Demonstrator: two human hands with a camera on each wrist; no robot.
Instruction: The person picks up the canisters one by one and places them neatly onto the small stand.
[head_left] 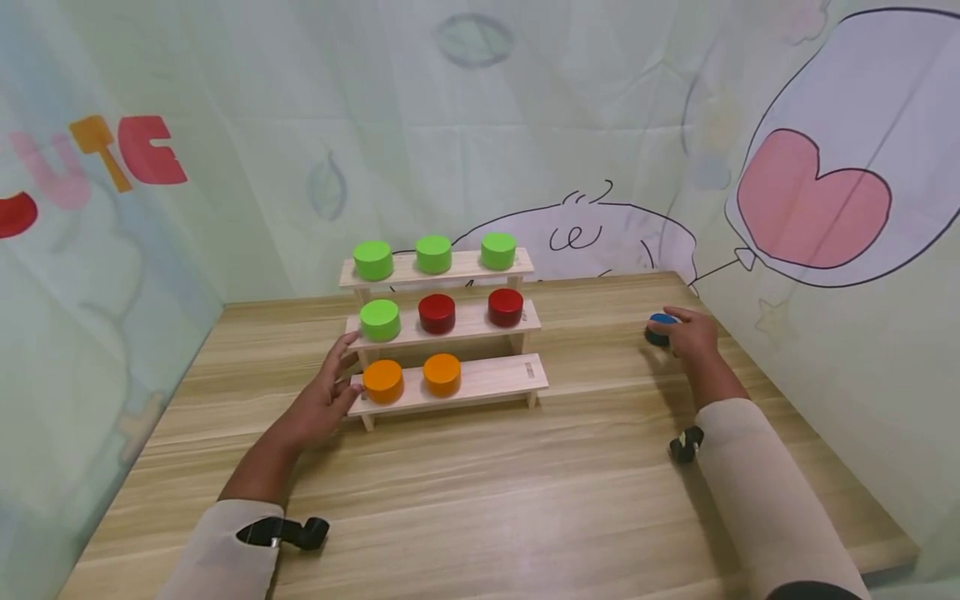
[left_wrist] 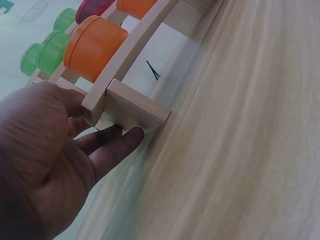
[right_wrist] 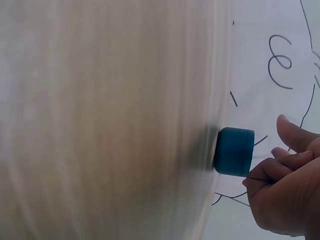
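Observation:
A three-step wooden rack stands on the table, bearing short round blocks with a seam near one end. Green blocks fill the top step; one green block and two red blocks are on the middle one. Two orange blocks sit on the bottom step, whose right part is bare. My left hand is at the rack's left end, fingertips by the bottom step's leg. At the far right, my right hand is beside a blue round block on the table, thumb raised apart from it.
The wooden table stretches in front of the rack and to its right. Printed cloth walls rise close behind the table and along both sides. A black wrist mount sticks out from the left sleeve, another from the right.

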